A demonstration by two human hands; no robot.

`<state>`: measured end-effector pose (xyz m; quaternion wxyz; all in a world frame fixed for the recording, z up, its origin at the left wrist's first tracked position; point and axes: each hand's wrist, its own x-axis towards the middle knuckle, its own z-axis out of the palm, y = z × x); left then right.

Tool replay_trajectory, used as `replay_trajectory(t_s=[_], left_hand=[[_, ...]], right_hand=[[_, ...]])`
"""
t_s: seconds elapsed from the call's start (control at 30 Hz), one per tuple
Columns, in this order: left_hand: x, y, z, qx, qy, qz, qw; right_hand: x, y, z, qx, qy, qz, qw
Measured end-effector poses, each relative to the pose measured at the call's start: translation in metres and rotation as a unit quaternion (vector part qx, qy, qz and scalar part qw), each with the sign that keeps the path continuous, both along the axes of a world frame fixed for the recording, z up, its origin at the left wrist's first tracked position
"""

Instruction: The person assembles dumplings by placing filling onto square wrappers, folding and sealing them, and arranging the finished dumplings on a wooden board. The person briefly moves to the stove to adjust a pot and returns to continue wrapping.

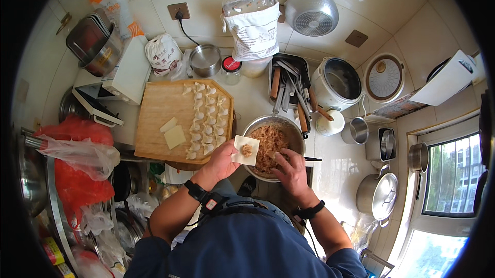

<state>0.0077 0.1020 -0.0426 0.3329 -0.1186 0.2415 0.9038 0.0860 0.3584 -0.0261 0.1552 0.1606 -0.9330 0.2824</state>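
Note:
My left hand [220,160] holds a square wonton wrapper [239,159] by its left edge, between thumb and fingers. A small lump of minced filling [246,149] sits on the wrapper. The wrapper overlaps the left rim of a metal bowl [252,123], which contains reddish minced filling [270,138]. Over the bowl's lower right side is my right hand [292,171], fingers bent. A dark thin stick [314,159] shows beyond its knuckles; whether the hand grips it is hidden. On the wooden board [158,102] lie several folded wontons [208,119] in rows and loose wrappers [174,137].
Behind the bowl, a tray [305,59] carries knives and utensils, some handles reaching the bowl's rim. To its right stand an open rice cooker [328,96] and a white container [330,123]. A glass jar [231,75] and metal pot [205,61] stand behind the board.

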Motion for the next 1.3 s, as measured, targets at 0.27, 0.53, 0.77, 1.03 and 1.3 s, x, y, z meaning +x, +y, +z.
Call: replay_trajectory(t_s=[0.27,0.53,0.77,1.03,1.3], left_hand=[[0.001,-0.019,0.015,-0.098,0.066,-0.123,0.985],[-0.007,-0.046,0.028,-0.122,0.170,-0.176,0.962],[-0.019,-0.075,0.047,-0.133,0.224,-0.147,0.954],[-0.035,-0.124,0.062,-0.304,0.305,-0.056,0.901],[-0.037,-0.173,0.054,-0.432,0.386,0.033,0.814]], right_hand=[[-0.045,-0.053,0.036,-0.067,0.056,0.170,0.981],[-0.060,-0.105,0.035,-0.279,-0.160,0.020,0.947],[-0.069,-0.134,0.031,-0.543,-0.297,-0.006,0.786],[-0.090,-0.160,0.047,-0.519,-0.395,0.022,0.758],[-0.093,-0.205,0.046,-0.552,-0.475,0.019,0.685]])
